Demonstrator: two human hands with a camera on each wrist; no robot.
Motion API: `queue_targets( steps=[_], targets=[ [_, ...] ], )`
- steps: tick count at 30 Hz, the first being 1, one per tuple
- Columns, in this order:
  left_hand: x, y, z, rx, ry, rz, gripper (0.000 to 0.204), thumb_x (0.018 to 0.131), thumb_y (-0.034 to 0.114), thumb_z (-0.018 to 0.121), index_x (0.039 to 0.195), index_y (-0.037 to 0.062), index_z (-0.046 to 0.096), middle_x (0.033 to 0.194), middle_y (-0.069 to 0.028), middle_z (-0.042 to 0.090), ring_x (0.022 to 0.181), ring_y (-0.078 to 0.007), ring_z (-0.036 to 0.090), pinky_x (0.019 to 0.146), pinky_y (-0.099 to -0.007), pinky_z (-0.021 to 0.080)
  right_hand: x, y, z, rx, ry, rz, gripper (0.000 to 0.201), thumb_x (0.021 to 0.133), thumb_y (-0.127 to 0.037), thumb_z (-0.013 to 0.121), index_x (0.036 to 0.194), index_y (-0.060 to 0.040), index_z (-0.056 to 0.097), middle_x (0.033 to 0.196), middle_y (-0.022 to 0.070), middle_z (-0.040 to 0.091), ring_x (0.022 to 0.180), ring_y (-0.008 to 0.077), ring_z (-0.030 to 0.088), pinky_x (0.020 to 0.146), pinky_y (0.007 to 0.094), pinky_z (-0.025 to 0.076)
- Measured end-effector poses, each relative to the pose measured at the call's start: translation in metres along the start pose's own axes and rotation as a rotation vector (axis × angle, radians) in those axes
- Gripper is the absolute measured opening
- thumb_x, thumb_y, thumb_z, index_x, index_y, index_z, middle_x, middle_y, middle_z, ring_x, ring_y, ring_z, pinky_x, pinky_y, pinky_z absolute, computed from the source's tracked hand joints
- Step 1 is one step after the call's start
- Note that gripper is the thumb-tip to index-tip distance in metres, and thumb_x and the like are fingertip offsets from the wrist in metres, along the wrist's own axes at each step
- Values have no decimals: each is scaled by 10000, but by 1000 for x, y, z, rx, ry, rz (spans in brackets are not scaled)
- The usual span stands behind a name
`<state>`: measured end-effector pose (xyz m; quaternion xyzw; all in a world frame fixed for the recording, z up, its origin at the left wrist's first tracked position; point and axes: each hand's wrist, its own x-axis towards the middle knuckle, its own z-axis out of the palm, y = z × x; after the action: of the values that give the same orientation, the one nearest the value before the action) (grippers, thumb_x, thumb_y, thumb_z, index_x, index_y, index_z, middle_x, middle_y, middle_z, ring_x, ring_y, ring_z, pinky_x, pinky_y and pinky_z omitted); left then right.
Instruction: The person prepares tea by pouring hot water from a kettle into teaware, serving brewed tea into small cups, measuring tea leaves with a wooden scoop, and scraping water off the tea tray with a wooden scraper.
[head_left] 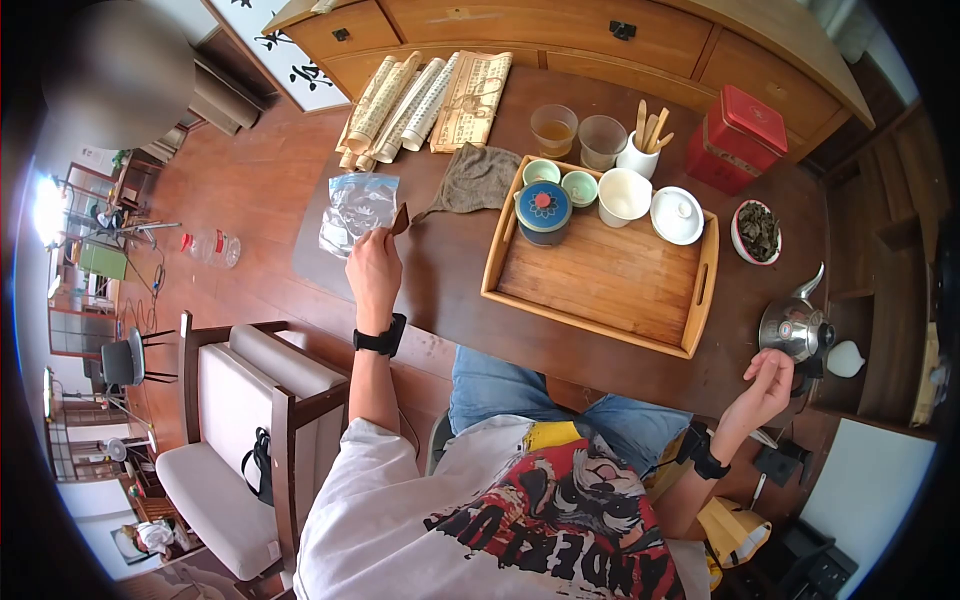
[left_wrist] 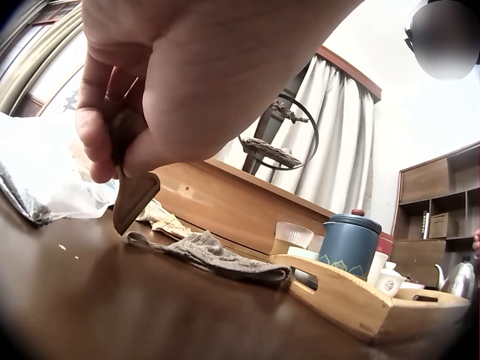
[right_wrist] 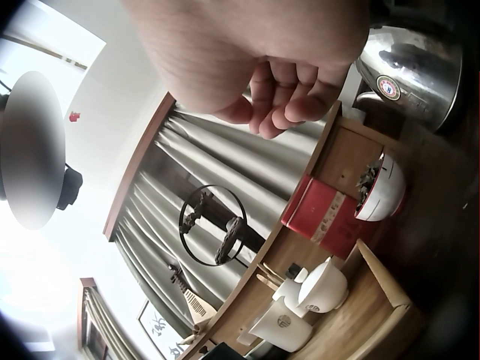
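Note:
My left hand (head_left: 374,272) pinches a small dark brown tea scoop (left_wrist: 136,199) by its handle, its wide end tilted down close over the table. A clear zip bag (head_left: 352,215) lies beside that hand, at the table's left end, and a grey-brown cloth (left_wrist: 214,255) lies just beyond. At the right edge, my right hand (head_left: 765,392) hangs with loosely curled fingers and nothing in them. Close in front of it stands a steel kettle (head_left: 793,326). A white bowl of dark tea leaves (right_wrist: 380,191) with a red rim is farther back.
A wooden tray (head_left: 600,290) holds a blue lidded pot (head_left: 543,215), small green cups, a white pitcher (head_left: 625,195) and a white gaiwan (head_left: 677,216). Behind it are two clear cups, a white tool holder and a red tin (head_left: 737,138). Bamboo scrolls (head_left: 425,105) lie back left.

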<state>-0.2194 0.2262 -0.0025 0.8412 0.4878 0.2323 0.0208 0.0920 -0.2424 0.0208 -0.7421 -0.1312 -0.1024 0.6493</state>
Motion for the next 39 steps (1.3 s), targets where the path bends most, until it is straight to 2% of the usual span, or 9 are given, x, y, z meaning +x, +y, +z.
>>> queue_targets(
  steps=[7,9,13,16,19,27,31,34,39],
  targets=[
    [-3,-4,-5,-178,-92,49,157,1029,132,678,1065,41,801,941,-219,764,910,-473,739,765,-518,587,-1,-2,2,-1,-3,5,196,1157,-173,617,1033,-29,665,917,24,670,748,57,526,655,220,416],
    [-4,15,-18,-219,85,115,126,1005,101,718,1056,30,809,930,-195,766,835,-411,754,734,-463,583,-2,1,0,68,-37,7,181,1142,-171,631,1032,-30,663,915,22,681,746,50,541,651,214,425],
    [-22,106,-63,-360,91,155,89,907,2,827,993,18,812,853,-98,715,707,-197,657,651,-329,522,-7,-15,12,53,-64,50,75,1078,-81,724,1051,-23,685,932,19,722,829,55,637,719,215,505],
    [-50,176,-61,-688,-69,346,85,880,-28,835,938,1,779,912,-131,720,829,-293,702,741,-369,555,-8,-42,26,-66,-253,-53,51,1010,-33,777,1006,-16,730,931,37,731,801,75,673,699,234,524],
    [-81,239,-41,-779,-327,555,137,923,-41,756,1056,-11,775,1116,-180,719,998,-389,729,877,-456,594,-13,-65,36,-166,-502,-199,264,941,22,805,1195,-38,765,1134,93,726,790,139,720,690,284,594],
    [-135,368,-4,-972,-379,865,289,912,-18,757,1200,-18,745,1169,-187,733,1047,-393,724,887,-466,615,10,-27,9,-588,-431,-301,328,814,36,806,1129,-48,776,1018,114,686,854,351,732,713,451,590],
    [-136,379,-26,-1017,-308,879,354,914,31,794,1257,-18,721,1256,-187,712,1102,-399,714,936,-479,606,37,-17,-1,-627,-388,-154,219,868,-5,807,1084,-41,807,1024,102,711,932,340,743,784,444,598],
    [-140,365,-25,-992,-409,863,402,920,46,803,1308,-11,711,1301,-186,699,1146,-408,712,969,-477,603,62,10,10,-678,-361,-448,171,957,-84,783,1122,-53,809,1015,84,759,994,332,741,831,459,615],
    [-133,334,-22,-950,-476,816,427,925,37,795,1341,-4,708,1304,-193,703,1147,-415,720,961,-470,608,95,46,51,-801,-482,-532,181,1047,-184,663,1104,-72,793,1044,79,786,1008,324,747,815,455,636]
  ],
)
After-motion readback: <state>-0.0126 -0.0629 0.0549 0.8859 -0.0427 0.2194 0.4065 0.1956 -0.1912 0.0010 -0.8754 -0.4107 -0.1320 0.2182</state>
